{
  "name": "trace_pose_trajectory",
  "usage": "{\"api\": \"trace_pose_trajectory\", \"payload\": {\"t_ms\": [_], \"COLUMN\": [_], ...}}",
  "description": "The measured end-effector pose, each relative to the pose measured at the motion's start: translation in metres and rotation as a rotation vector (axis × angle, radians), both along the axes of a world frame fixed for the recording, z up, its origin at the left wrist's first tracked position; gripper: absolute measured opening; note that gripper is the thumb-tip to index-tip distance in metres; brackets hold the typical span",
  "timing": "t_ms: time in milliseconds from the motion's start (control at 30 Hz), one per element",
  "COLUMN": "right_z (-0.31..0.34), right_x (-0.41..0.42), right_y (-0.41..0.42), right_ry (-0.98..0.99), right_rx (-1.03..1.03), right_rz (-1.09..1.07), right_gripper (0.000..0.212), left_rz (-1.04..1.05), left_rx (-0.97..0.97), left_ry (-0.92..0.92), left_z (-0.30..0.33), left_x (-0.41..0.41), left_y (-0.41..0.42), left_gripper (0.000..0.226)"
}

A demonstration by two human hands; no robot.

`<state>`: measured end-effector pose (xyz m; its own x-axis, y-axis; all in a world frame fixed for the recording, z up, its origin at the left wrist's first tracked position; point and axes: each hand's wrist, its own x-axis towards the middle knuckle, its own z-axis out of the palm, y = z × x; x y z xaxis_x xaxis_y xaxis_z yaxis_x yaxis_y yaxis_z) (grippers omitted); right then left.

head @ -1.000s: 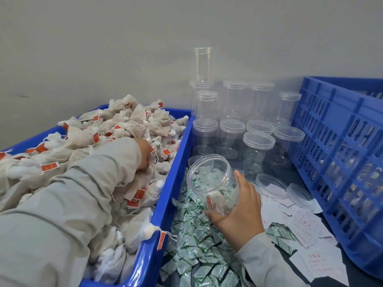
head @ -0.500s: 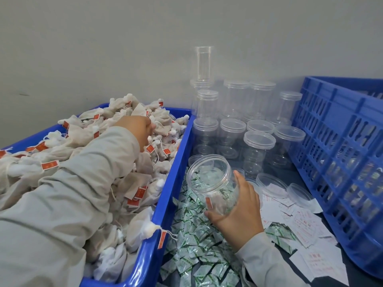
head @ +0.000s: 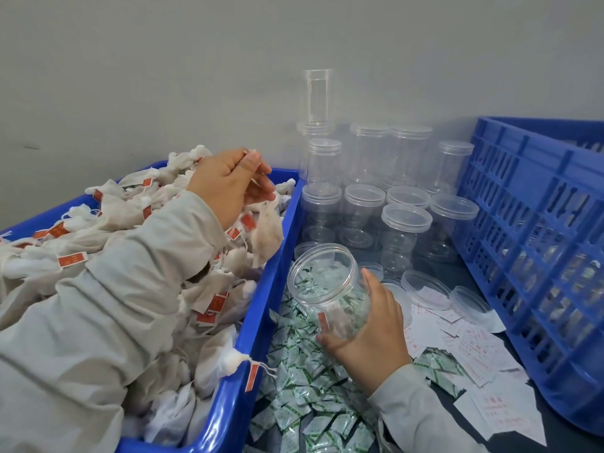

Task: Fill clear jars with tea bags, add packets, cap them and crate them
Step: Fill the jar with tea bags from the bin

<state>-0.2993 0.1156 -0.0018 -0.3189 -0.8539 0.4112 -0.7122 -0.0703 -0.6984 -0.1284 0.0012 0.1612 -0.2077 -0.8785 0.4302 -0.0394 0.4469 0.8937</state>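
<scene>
Clear jar (head: 328, 291) gripped by right hand (head: 372, 335), tilted, open mouth toward blue bin (head: 261, 308) for short transfer; tea bag (head: 266, 232) pinched in left hand (head: 228, 184), dangling above heap, near jar mouth.

Our left hand (head: 230, 183), which was buried in the heap of tea bags (head: 108, 223) a second ago, has risen out of it and swung toward the right rim of the blue bin (head: 261, 289). We now pinch one tea bag (head: 266, 235) by its top, and it dangles free above the pile, close to the open jar (head: 327, 289). Our left sleeve (head: 130, 289) has lifted with the hand.
</scene>
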Motion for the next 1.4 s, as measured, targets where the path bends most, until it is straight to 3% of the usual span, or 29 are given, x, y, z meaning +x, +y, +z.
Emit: {"api": "trace_pose_trajectory", "payload": {"t_ms": [367, 500, 700, 833, 1167, 1300, 1400], "right_z": [0.003, 0.005, 0.004, 0.006, 0.003, 0.005, 0.004], "right_x": [0.007, 0.006, 0.002, 0.002, 0.006, 0.006, 0.004], "right_y": [0.001, -0.002, 0.0, 0.0, -0.001, 0.001, 0.001], "right_ry": [-0.016, -0.195, -0.449, -0.492, -0.293, -0.173, -0.158], "right_rx": [-0.005, 0.009, -0.013, -0.019, -0.013, 0.004, 0.008], "right_rz": [0.025, 0.073, 0.11, 0.133, 0.076, 0.034, 0.022], "right_gripper": [0.099, 0.096, 0.092, 0.101, 0.105, 0.11, 0.11], "left_rz": [-0.493, -0.538, -0.429, -0.297, -0.235, -0.212, -0.33], "left_rx": [0.159, 0.175, 0.128, 0.075, -0.068, -0.042, 0.111], "left_ry": [0.355, 0.21, 0.053, -0.035, -0.659, -0.651, -0.366], "left_z": [0.001, -0.007, -0.011, -0.014, -0.027, -0.027, -0.027], "left_x": [-0.019, -0.023, -0.024, -0.023, -0.026, -0.022, -0.024], "left_y": [0.03, 0.035, 0.033, 0.027, 0.026, 0.022, 0.025], "left_gripper": [0.044, 0.028, 0.032, 0.031, 0.026, 0.025, 0.026]}}
